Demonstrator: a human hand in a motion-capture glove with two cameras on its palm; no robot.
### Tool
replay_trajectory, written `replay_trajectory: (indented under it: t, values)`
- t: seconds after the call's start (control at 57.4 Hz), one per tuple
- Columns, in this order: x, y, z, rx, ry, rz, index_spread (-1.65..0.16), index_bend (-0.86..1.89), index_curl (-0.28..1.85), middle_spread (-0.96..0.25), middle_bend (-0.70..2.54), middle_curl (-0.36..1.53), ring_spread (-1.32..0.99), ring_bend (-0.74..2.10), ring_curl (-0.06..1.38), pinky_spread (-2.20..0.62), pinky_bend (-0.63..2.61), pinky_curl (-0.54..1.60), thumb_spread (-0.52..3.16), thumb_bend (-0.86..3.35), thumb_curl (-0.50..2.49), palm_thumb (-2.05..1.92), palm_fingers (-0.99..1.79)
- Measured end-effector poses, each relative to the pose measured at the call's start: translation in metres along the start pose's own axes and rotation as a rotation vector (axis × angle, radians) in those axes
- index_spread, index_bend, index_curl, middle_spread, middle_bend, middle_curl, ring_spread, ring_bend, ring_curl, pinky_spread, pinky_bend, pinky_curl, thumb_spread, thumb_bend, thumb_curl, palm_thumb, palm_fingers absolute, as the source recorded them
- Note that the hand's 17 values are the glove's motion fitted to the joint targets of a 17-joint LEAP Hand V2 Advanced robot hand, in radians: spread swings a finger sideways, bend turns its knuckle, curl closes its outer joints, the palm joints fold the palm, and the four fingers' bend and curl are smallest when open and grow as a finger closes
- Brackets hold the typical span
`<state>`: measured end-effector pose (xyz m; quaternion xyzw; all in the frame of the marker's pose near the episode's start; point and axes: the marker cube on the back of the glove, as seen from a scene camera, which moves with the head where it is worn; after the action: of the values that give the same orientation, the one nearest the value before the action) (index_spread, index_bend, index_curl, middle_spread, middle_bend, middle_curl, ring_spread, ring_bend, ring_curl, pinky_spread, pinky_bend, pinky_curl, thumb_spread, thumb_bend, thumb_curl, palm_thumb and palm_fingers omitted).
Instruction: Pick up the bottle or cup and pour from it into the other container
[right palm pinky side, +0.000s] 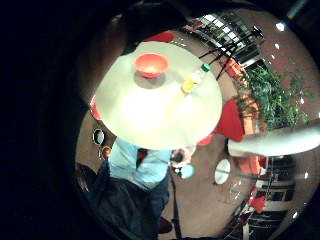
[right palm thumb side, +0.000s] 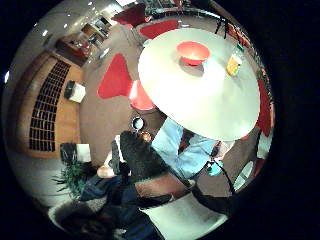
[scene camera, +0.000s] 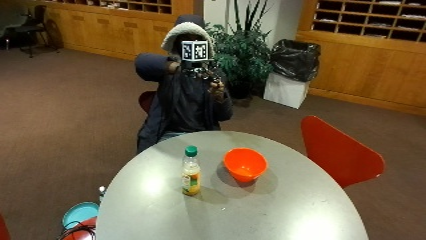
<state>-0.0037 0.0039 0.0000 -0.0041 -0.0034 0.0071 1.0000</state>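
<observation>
Round grey table (scene camera: 279, 210): green-capped bottle (scene camera: 191, 171) of orange liquid upright just beside an orange bowl (scene camera: 245, 164), the two apart, both well below and away from the gloved right hand (scene camera: 200, 70), raised before the seated person's head, finger state not discernible.

This looks like an office or institutional lounge: brown carpet (scene camera: 80, 100), wooden walls of pigeonhole shelving (scene camera: 373, 22), a round grey table (scene camera: 266, 210) with red chairs (scene camera: 336, 150), a potted plant (scene camera: 243, 50) and a lined waste bin (scene camera: 289, 75).
</observation>
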Motion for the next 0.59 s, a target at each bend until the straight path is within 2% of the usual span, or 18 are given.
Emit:
replay_trajectory:
  t: [0.087,0.209,0.383,0.592]
  values:
    - [-0.002,0.001,0.001,0.0,-0.002,0.005,-0.3,0.25,0.14,0.02,0.27,0.11,0.12,0.18,0.05,0.24,0.33,0.13,0.62,0.06,0.1,0.19,0.34]
    - [-0.002,0.003,0.001,-0.006,0.001,0.001,-0.38,0.22,0.2,0.02,0.27,0.17,0.16,0.18,0.08,0.31,0.33,0.18,0.81,0.02,0.16,0.2,0.32]
    - [0.018,0.003,-0.001,0.007,0.008,0.025,-0.41,0.19,0.25,0.02,0.26,0.22,0.18,0.18,0.1,0.34,0.32,0.22,0.92,-0.02,0.22,0.22,0.31]
    - [0.08,0.017,-0.001,-0.011,-0.014,0.115,-0.42,0.18,0.28,0.02,0.24,0.26,0.19,0.18,0.12,0.35,0.31,0.26,0.95,-0.03,0.27,0.22,0.29]
